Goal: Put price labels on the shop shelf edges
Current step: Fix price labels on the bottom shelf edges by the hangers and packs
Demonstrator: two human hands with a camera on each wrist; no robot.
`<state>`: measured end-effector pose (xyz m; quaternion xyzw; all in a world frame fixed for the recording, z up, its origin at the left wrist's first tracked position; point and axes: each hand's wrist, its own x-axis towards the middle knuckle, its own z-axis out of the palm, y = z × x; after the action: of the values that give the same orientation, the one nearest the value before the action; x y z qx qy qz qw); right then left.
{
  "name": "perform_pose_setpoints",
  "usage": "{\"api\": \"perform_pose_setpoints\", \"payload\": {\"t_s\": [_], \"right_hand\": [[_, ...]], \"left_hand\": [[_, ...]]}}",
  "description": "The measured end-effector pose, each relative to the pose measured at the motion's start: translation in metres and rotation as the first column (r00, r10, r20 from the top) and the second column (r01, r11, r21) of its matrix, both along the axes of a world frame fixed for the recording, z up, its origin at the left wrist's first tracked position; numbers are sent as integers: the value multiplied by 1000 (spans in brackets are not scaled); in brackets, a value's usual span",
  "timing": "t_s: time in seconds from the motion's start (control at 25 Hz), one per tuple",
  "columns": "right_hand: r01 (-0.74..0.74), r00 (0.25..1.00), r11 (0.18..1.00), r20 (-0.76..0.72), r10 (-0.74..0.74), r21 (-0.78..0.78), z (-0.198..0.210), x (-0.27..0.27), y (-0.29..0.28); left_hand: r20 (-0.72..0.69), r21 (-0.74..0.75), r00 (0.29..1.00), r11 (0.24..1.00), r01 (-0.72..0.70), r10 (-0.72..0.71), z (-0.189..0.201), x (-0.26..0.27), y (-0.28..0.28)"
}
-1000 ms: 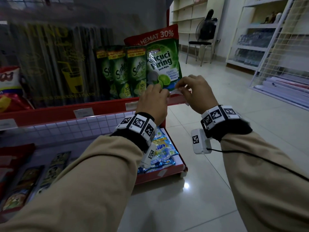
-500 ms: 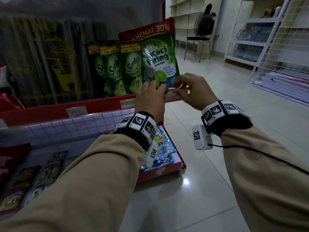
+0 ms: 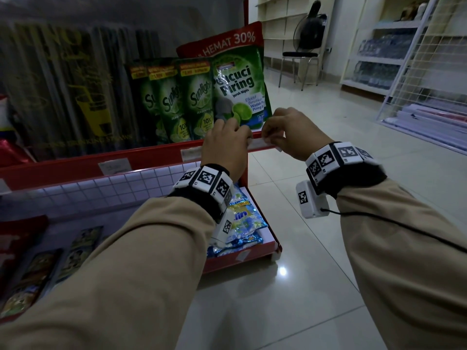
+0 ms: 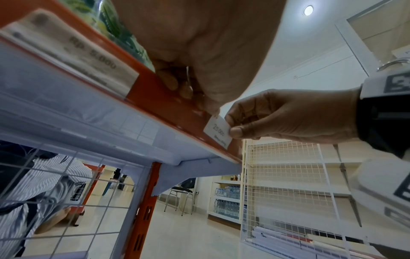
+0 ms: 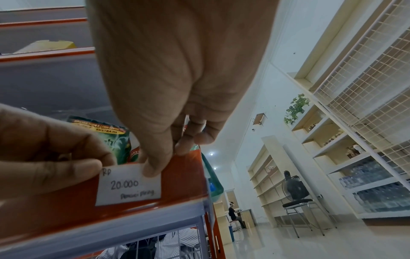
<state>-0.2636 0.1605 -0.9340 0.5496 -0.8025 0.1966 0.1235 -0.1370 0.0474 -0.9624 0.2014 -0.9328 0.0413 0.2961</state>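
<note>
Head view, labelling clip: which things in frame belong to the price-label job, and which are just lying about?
Part of the job:
- price label marked 20.000
- red shelf edge it lies against
- left hand and right hand, each pinching the label
- dish soap pouch above it

Just there:
- Sunlight pouches
- label already on the edge
- chair
- wire rack

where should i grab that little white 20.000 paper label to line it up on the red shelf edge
Pinch the small white paper price label by its two top corners, coming from above. It lies flat against the red metal shelf edge, so only its upper margin is free. The left hand and right hand already hold it there, leaving the writing visible.
</note>
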Motion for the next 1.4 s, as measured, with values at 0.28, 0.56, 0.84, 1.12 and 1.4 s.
{"api": "perform_pose_setpoints", "payload": {"t_s": [0.28,0.56,0.84,1.12,1.4], "right_hand": [[-4,1000,1000,-23,4,-7,-3,-3,-1],[11,999,1000,-48,-11,-10,-5,-2,-1],[6,1000,996,-20,-7,-89,-4,2,3],[18,1000,991,13,-16,-133,-4,6,5],[55,998,922,43,-42,-383,-45,22,10]], "left_hand": [[33,23,999,1000,-1,0,4,2,1],[61,40,998,999,4,-6,8,3,3],[1,51,1000,999,15,-15,7,6,1],[-31,45,999,999,17,-16,7,7,2],[-37,-82,997,995,-63,60,-22,19,16]]}}
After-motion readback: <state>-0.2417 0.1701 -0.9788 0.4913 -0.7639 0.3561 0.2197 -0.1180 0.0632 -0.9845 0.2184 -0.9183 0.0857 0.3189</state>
